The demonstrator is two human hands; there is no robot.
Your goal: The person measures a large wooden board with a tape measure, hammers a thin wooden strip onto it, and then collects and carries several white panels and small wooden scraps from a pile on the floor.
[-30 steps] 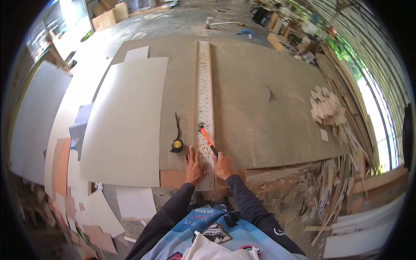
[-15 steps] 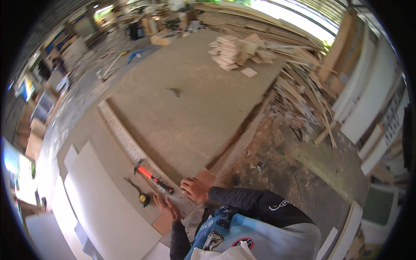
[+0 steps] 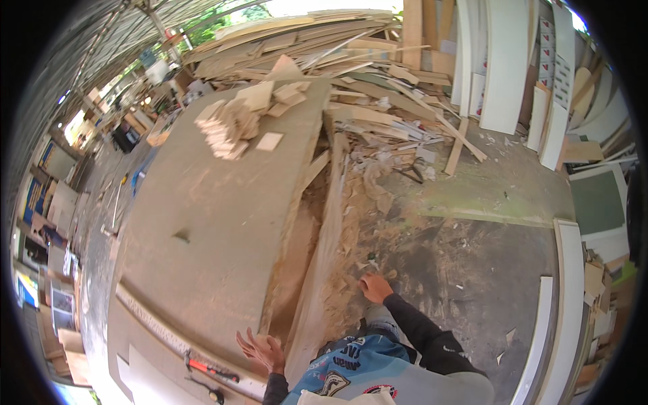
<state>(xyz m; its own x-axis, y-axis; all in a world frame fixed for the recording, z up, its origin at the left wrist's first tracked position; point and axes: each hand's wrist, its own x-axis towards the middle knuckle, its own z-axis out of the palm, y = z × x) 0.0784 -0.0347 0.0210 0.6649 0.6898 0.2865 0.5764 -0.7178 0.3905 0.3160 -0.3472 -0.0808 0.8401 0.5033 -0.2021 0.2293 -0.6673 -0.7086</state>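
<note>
My left hand hovers with its fingers spread and nothing in it, just past the near corner of a large brown board lying flat. An orange-handled tool and a black tape measure lie to its left, beside a long pale straightedge. My right hand reaches down to the floor among wood chips and shavings on the board's right side. Its fingers curl downward and hide whatever is under them. A long plank runs between my two hands.
A heap of small wood offcuts sits on the board's far end. Behind it lies a big pile of scrap timber. White panels lean at the far right. A white strip lies on the dark floor to my right.
My view has swung far to the right. My right hand left the board's near edge and dropped to the floor debris. My left hand lifted off the board and opened.
</note>
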